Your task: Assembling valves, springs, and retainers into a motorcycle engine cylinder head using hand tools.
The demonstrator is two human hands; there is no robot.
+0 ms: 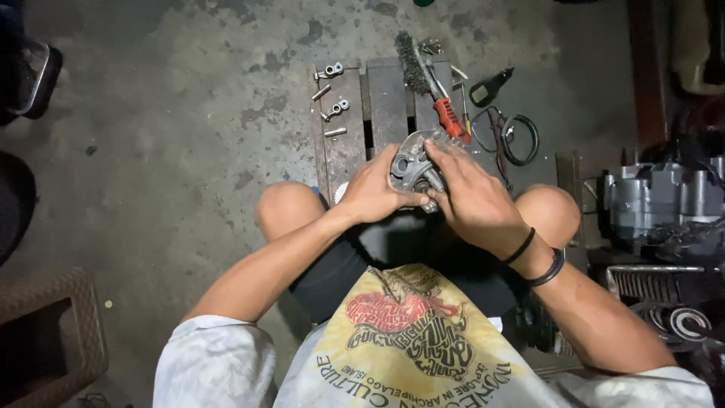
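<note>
I sit over a low wooden bench [387,102] on a concrete floor. Both hands hold a grey metal engine part [411,162] above the bench's near end. My left hand [371,193] grips it from the left and below. My right hand [468,193] covers its right side, fingers laid over the top and thumb near a small shaft sticking out. Black bands circle my right wrist.
Small metal rocker arms and pins [331,98] lie on the bench's left plank. A wire brush [411,64] and a red-handled tool [447,113] rest on its right side. Black rubber rings [519,140] lie on the floor. An engine block [661,200] stands at right, a woven stool [49,325] at lower left.
</note>
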